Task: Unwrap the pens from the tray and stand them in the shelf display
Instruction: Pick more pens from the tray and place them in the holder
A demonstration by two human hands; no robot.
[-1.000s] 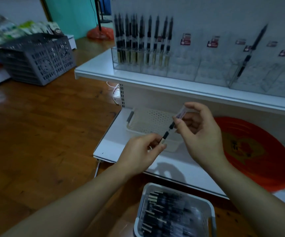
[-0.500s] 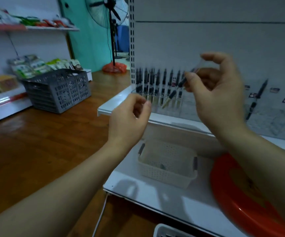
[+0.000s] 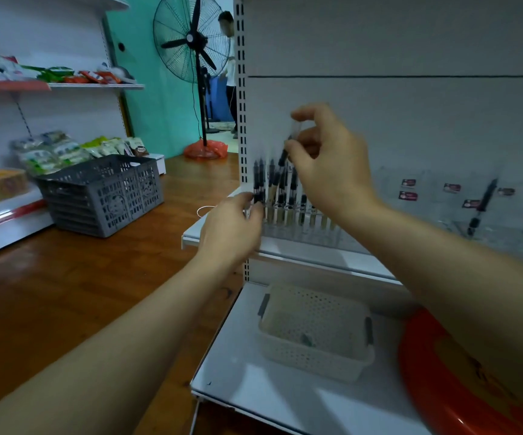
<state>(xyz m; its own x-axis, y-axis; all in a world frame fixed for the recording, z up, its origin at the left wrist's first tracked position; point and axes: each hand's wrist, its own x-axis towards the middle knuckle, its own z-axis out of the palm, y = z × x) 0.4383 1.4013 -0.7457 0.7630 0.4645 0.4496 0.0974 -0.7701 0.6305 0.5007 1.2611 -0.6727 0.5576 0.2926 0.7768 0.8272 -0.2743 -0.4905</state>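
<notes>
Several pens (image 3: 280, 196) are stood in the display (image 3: 301, 227); another pen (image 3: 287, 149) is pinched by the right hand (image 3: 326, 164) at twelve o'clock; the left hand (image 3: 232, 227), fingers curled, is steadying them.

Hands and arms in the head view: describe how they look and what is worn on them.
Both forearms are bare up to the frame edge: no sleeves, gloves, watch, bands or rings show. The left hand and right hand are slightly motion-blurred, with no visible markings.

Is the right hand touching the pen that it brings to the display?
Touching. In the head view the right hand pinches the pen between thumb and fingers, just above the standing pens.
</notes>
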